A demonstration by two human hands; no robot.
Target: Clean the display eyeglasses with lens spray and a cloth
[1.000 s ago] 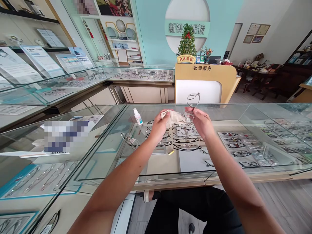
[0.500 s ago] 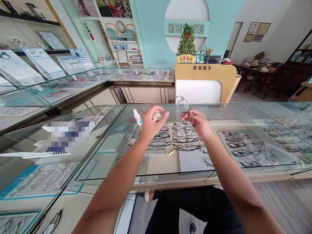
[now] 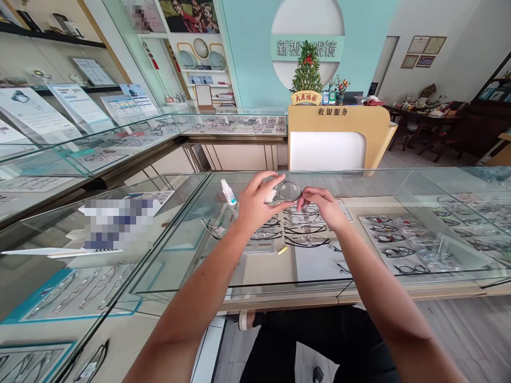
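A pair of thin-rimmed eyeglasses (image 3: pixel 290 190) is held up above the glass counter. My right hand (image 3: pixel 325 206) pinches the frame at its right side, fingers closed. At the other side is my left hand (image 3: pixel 255 202), curled round a small crumpled off-white cloth (image 3: pixel 271 196) in its palm. Its forefinger and thumb reach to the upper and lower left of the lens; whether they touch it I cannot tell. Part of the frame is hidden behind my fingers. Just left of my left hand stands a small white spray bottle (image 3: pixel 228 192) with a blue label.
Beneath my hands, the glass showcase (image 3: pixel 255 291) contains rows of spectacles (image 3: pixel 306 230) and a small yellow piece (image 3: pixel 282 250). More spectacles (image 3: pixel 393 238) lie at the right. Papers (image 3: pixel 120 223) rest on the left counter. A wooden cashier desk (image 3: pixel 339 119) stands beyond.
My left hand has moved right to the eyeglasses, bringing the cloth along. The eyeglasses have been lowered and shifted slightly left in my right hand.
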